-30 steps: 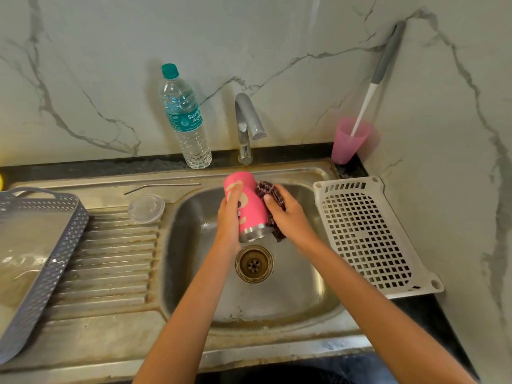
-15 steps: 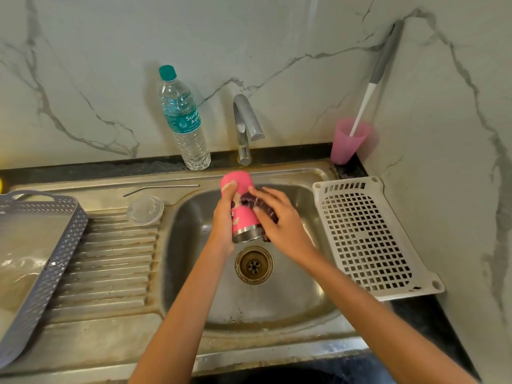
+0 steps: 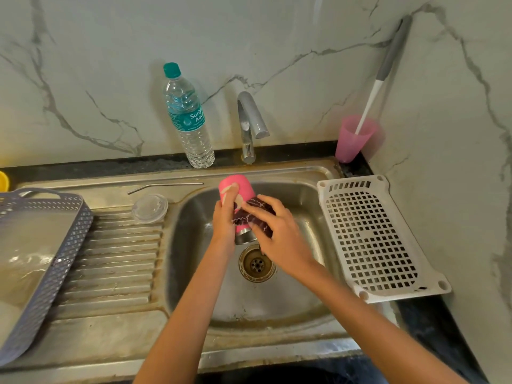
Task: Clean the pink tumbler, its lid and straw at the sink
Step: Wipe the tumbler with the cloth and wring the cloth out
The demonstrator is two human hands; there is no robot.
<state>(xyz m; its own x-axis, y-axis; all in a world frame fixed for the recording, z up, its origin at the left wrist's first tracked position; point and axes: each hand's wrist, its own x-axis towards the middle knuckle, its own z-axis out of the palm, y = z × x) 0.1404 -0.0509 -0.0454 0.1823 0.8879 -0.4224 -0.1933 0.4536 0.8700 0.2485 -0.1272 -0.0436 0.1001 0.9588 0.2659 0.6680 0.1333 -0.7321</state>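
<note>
The left hand [image 3: 224, 221] grips the pink tumbler [image 3: 241, 189] from its left side, with the fingers curled round it. The right hand [image 3: 278, 235] has its fingers bent over a dark patterned cloth [image 3: 253, 214] and presses it against the tumbler's right side. The tumbler is held above the sink [image 3: 194, 261], a little tilted, and its steel end points down toward the drain [image 3: 257, 263].

A pink cup [image 3: 352, 139] stands in the back corner with a long white and grey handle [image 3: 372, 99] in it, which leans on the wall. A water bottle [image 3: 189, 120] with a green cap stands beside the tap [image 3: 249, 123]. The grey basket [image 3: 69, 245] lies on the left; what is in it I cannot tell.

On the steel drainboard [image 3: 116, 261] lie the clear lid [image 3: 149, 208] and, just behind it, the metal straw [image 3: 166, 186]. A white perforated tray [image 3: 371, 239] lies on the worktop to the right of the sink. The walls are pale marble.
</note>
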